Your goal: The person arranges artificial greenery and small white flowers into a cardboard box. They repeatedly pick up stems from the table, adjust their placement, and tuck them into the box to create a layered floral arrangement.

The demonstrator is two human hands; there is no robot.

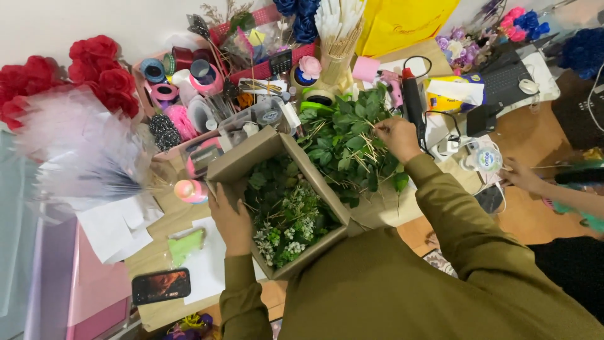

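Cardboard box (251, 157) of leafy stems sits on the crowded bench (163, 252); left hand (231, 220) fingers grip its flap edge, right hand (396, 137) fingers pinch leafy stems (346, 141) beside it.

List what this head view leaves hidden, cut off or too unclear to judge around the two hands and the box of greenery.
- Left hand: rests at the cardboard box wall; grip unclear.
- Right hand: fingertips buried in the leafy stems, so a pinch cannot be confirmed.
- Box bottom: covered by greenery.
- Phone screen: too small to read.
- Another person's hand: arm cut off by the right edge.
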